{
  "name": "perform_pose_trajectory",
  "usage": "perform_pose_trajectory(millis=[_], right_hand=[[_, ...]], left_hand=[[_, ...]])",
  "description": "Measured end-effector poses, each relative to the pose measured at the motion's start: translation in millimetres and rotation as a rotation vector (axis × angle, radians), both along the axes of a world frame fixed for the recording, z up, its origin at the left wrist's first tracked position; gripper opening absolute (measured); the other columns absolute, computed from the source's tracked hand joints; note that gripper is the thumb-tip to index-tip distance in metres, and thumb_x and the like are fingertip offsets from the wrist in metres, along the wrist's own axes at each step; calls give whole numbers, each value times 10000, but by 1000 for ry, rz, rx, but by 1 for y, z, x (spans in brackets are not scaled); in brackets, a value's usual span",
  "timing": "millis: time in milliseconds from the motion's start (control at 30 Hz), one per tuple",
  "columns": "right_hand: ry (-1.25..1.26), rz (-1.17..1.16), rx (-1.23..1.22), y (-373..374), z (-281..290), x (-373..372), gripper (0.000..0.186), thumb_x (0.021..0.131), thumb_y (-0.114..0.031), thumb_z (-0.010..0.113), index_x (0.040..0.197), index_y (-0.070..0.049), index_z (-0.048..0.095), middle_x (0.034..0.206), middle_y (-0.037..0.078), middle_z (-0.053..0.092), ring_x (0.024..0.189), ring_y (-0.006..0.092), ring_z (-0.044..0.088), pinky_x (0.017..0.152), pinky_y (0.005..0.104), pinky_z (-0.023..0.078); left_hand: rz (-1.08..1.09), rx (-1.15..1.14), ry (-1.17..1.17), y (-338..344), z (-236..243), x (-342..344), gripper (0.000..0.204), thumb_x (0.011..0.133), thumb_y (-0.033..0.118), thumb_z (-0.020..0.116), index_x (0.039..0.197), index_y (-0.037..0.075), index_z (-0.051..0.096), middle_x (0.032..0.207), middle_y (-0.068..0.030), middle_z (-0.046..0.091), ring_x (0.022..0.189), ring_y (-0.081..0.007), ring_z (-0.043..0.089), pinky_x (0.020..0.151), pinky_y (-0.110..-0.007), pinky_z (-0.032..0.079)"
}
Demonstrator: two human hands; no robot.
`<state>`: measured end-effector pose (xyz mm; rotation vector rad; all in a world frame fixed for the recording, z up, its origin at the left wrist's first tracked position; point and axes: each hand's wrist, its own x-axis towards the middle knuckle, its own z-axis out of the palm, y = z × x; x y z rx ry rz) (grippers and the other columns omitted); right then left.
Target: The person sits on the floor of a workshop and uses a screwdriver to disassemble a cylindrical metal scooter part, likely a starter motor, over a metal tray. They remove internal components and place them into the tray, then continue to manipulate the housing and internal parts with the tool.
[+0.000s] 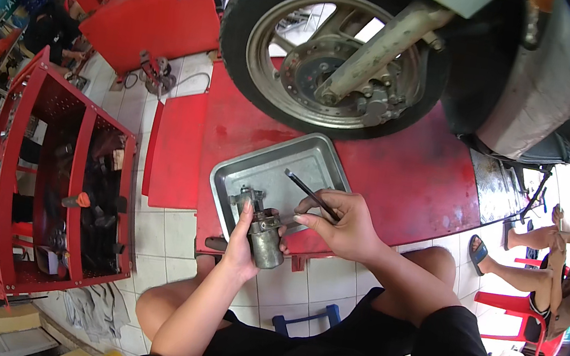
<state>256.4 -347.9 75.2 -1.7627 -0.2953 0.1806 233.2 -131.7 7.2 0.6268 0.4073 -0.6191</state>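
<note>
Seen from the head camera, one metal tray (257, 167) lay on the red lift (402, 173), just below the one front wheel (331, 53) of a scooter. The left hand (241, 243) held one grimy cylindrical part (264, 233) upright over the tray's near edge, its fingers (244, 217) closed round the lower body. The right hand (338, 223) pinched one thin dark rod (310, 193) between thumb and fingers (312, 220), closed on its near end, the far end slanting up over the tray. The rod's working end could not be made out. By judgement, the step went best with the part kept steady above the tray, so that anything shaken loose dropped into it, and with the rod guided lightly rather than forced. To the left of the tray stood one red tool cart (58, 183), well apart. To its right, past the lift, another person's two legs (522, 255) showed beside one red stool (521, 313).
</note>
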Motion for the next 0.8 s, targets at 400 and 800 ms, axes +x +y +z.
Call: perform_pose_trajectory(millis=[400,800], right_hand=[[-158,147,0,23,-19,-16,192,870,29,737,1031,117,683,1072,147,652,833,206,714,622,302,621],[22,147,-18,24,-23,-25,222,866,5,755,1050,104,681,1110,146,651,813,197,708,625,303,616]], left_hand=[[-3,72,-9,-13,-4,-20,686,1000,680,425,1168,31,568,983,-121,665,792,-248,670,695,-390,555],[22,213,-64,-13,-9,-25,642,1004,642,470,1158,25,564,930,-117,649,795,-244,677,663,-384,575]])
